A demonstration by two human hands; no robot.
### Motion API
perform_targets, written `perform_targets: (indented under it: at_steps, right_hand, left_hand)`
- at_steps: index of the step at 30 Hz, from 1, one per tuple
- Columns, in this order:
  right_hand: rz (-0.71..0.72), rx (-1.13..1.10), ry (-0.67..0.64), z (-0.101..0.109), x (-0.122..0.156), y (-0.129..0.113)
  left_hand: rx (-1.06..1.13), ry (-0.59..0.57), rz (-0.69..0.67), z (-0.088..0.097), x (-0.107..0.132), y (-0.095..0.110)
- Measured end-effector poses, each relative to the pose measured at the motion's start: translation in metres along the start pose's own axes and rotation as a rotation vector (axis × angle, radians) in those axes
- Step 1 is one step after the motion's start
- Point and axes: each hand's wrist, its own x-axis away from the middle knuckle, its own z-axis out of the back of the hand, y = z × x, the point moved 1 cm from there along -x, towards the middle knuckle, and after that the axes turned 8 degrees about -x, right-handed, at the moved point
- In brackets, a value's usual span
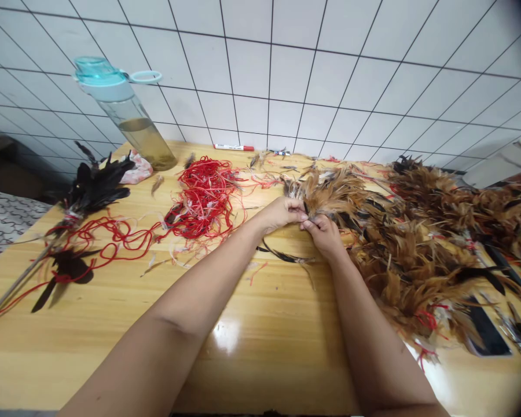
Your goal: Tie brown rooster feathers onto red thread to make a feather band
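Observation:
My left hand (pixel 285 213) and my right hand (pixel 324 233) meet fingertip to fingertip above the middle of the table. Both are closed in a pinch on a small dark feather (pixel 305 207), mostly covered by the fingers. Just behind them lies a bunch of brown feathers (pixel 336 194); whether the pinched feather belongs to it I cannot tell. Below the hands, a long curved black feather (pixel 282 253) rests on the wood. To the right spreads a big heap of brown feathers (pixel 399 266), with red string tied at some ends.
Tangled red string (pixel 208 197) lies left of my hands, trailing to a stick topped with black feathers (pixel 95 185). A water bottle (pixel 134 124) and a marker (pixel 233 147) are near the tiled wall. A phone (pixel 488 327) and scissors (pixel 518 333) sit at right.

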Motion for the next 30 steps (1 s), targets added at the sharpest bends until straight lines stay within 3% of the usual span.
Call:
perform_targets:
  at_steps: [5,14,23,30]
  right_hand:
    - [-0.021,-0.029,-0.042,-0.0005,0.0011,-0.0031]
    - [-0.021,0.015,-0.001,-0.0043,-0.0012,0.0017]
    - [-0.015,-0.008,0.144,-0.0032,-0.0005,-0.0041]
    - [-0.022,0.035,0.121,-0.0033,-0.0012,-0.0042]
  left_hand:
    - [0.052,-0.057,0.002,0.0000,-0.0001,-0.0022]
    - [0.014,-0.027,0.013,-0.0015,-0.0011,-0.0045]
    - [0.119,0.174,0.038,-0.0013,-0.0040,-0.0050]
    - [0.002,0.212,0.013,-0.0075,-0.0066,-0.0079]
